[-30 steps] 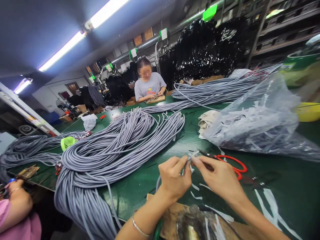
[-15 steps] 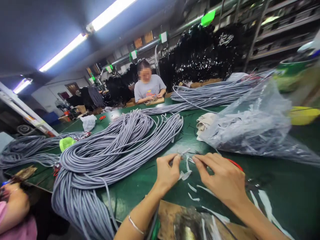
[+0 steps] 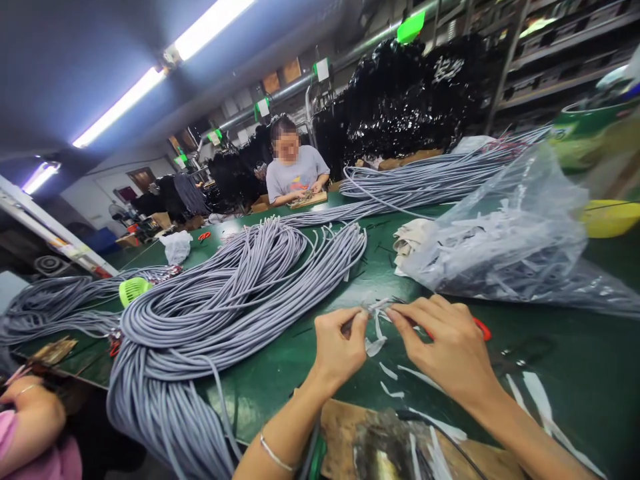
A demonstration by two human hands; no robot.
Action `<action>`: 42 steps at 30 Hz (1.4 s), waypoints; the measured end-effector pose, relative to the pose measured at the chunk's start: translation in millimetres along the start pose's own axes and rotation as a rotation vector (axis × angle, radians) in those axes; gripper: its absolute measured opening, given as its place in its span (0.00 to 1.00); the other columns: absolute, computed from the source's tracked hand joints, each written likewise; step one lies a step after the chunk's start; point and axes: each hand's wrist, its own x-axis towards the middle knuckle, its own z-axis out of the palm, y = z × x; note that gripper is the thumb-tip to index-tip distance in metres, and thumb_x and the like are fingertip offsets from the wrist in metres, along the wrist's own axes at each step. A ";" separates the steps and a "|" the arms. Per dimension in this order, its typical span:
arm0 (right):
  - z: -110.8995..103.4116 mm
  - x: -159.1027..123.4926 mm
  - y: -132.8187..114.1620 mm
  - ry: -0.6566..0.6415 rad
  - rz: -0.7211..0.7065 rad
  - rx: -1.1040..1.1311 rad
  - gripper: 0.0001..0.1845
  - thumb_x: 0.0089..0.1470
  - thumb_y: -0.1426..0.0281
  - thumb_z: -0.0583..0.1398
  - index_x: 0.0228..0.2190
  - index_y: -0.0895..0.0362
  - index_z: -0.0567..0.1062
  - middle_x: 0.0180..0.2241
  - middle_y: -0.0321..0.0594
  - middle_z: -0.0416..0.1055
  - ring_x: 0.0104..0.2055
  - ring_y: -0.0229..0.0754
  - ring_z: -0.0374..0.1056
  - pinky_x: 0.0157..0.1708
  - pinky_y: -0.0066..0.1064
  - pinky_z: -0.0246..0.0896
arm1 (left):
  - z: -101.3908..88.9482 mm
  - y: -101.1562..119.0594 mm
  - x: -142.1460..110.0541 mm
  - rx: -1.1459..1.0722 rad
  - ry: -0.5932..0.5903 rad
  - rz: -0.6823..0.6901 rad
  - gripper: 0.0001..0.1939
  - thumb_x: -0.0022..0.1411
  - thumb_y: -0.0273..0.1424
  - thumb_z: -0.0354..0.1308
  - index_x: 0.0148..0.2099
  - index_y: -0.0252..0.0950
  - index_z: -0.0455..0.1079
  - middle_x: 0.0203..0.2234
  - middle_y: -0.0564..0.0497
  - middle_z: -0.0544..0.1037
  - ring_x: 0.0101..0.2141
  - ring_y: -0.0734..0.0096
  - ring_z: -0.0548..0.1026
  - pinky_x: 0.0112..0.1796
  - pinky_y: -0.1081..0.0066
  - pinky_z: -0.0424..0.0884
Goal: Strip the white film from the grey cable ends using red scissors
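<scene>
Above the green table, my left hand [image 3: 340, 341] pinches thin strands between thumb and forefinger. My right hand [image 3: 443, 343] faces it a short gap away, its thumb and fingertips pinched on the other side of the strands. Thin white strips [image 3: 379, 328] and some dark wire ends show between the fingertips, with a white piece hanging down. Exactly which strand each hand grips is too small to make out. Below the hands, loose white strips [image 3: 391, 389] lie on the table. A pair of red-handled scissors [image 3: 481, 329] is partly hidden behind my right hand.
A large bundle of grey cables [image 3: 215, 300] covers the left side. Beyond my right hand sits a clear plastic bag [image 3: 500, 253] of white scraps beside a pale cloth [image 3: 411, 241]. A stained board [image 3: 340, 427] lies close in front. Co-workers sit opposite [image 3: 297, 170] and at left.
Both hands stay pinched at nearly the same spot, the fingertips shifting only slightly. The camera view has shifted a little. The co-worker's arm at the left has moved.
</scene>
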 end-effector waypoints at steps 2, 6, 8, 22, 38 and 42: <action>0.3 -0.1 -0.9 0.005 -0.016 -0.008 0.17 0.62 0.68 0.53 0.24 0.56 0.74 0.20 0.37 0.72 0.24 0.39 0.63 0.27 0.33 0.52 | -0.1 -0.2 -0.1 -0.003 -0.009 -0.001 0.18 0.62 0.33 0.49 0.23 0.33 0.71 0.15 0.54 0.61 0.19 0.74 0.56 0.22 0.72 0.51; 3.1 -1.6 -1.2 -0.012 0.023 0.070 0.16 0.61 0.67 0.53 0.24 0.55 0.74 0.19 0.37 0.72 0.23 0.39 0.63 0.25 0.33 0.54 | -0.5 2.2 -0.5 -0.036 -0.058 -0.015 0.19 0.62 0.35 0.49 0.24 0.33 0.73 0.15 0.54 0.61 0.19 0.74 0.55 0.22 0.72 0.51; 3.2 -1.2 -0.9 -0.055 0.106 0.180 0.17 0.61 0.65 0.53 0.24 0.54 0.74 0.20 0.37 0.73 0.22 0.39 0.65 0.24 0.32 0.57 | 0.0 3.5 0.5 -0.102 -0.094 -0.060 0.20 0.61 0.38 0.49 0.24 0.33 0.73 0.15 0.54 0.62 0.20 0.74 0.56 0.22 0.72 0.53; 8.3 -5.9 -22.6 -0.060 0.629 0.528 0.15 0.47 0.57 0.63 0.26 0.57 0.78 0.14 0.32 0.63 0.15 0.34 0.57 0.13 0.26 0.54 | 7.6 -8.8 7.0 -0.130 -0.005 -0.152 0.14 0.63 0.34 0.48 0.28 0.34 0.67 0.18 0.56 0.64 0.21 0.76 0.60 0.24 0.76 0.58; 13.6 -0.6 -9.4 -0.132 0.989 0.937 0.21 0.36 0.51 0.66 0.21 0.58 0.77 0.15 0.36 0.67 0.16 0.36 0.60 0.12 0.26 0.53 | 12.1 7.7 -0.9 -0.461 -0.193 -0.243 0.24 0.48 0.51 0.60 0.23 0.33 0.69 0.17 0.55 0.63 0.21 0.76 0.56 0.23 0.74 0.54; 4.2 -0.5 -9.5 -0.011 0.943 0.907 0.20 0.44 0.51 0.62 0.27 0.56 0.79 0.14 0.31 0.63 0.13 0.31 0.51 0.10 0.25 0.47 | 12.2 9.8 -0.8 -0.442 -0.199 -0.233 0.26 0.50 0.53 0.58 0.22 0.32 0.72 0.18 0.51 0.68 0.22 0.74 0.59 0.25 0.72 0.58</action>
